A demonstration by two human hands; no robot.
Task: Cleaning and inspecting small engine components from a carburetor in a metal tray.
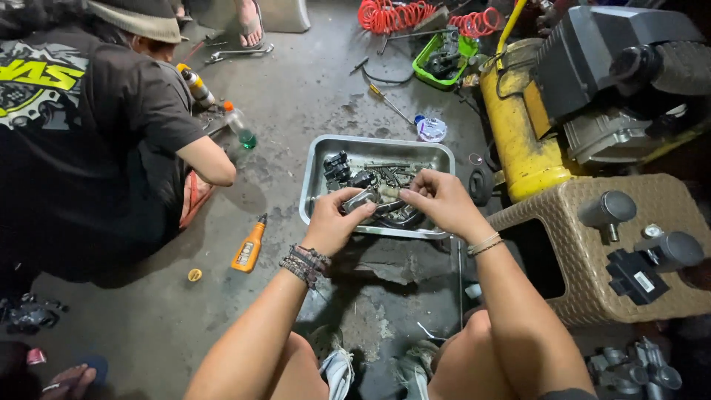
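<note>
2 hands work over a rectangular metal tray [315, 159] that sits on the stained concrete floor [296, 96] between the person's knees and a yellow air compressor tank [518, 141].

Head view: the left hand [331, 222] is closed around a small grey metal engine part [361, 198], with the thumb on top and the fingers wrapped under it. The right hand [443, 201] pinches narrowly at the right end of that part, fingertips close together; whether it grips a small fastener or only the part's edge cannot be told. The part is held just above the tray's near half, over a dark curved piece [404, 217] and other loose black components [337, 169] lying inside.

Judged from this grip, the work in hand is separating or fitting a small piece on the part. To do it well:
1. Keep the part directly over the tray, so anything that slips free drops among the collected pieces and not onto the floor.
2. Let the left hand do the holding and the right do only the fine turning or pulling.
3. Keep the wrists low and steady.

An orange-handled tool [249, 245] lies on the floor left of the tray. Another person in a black shirt [89, 126] crouches further left, beside 2 plastic bottles [240, 126]. A wicker stool [592, 259] carrying grey metal parts stands to the right.
</note>
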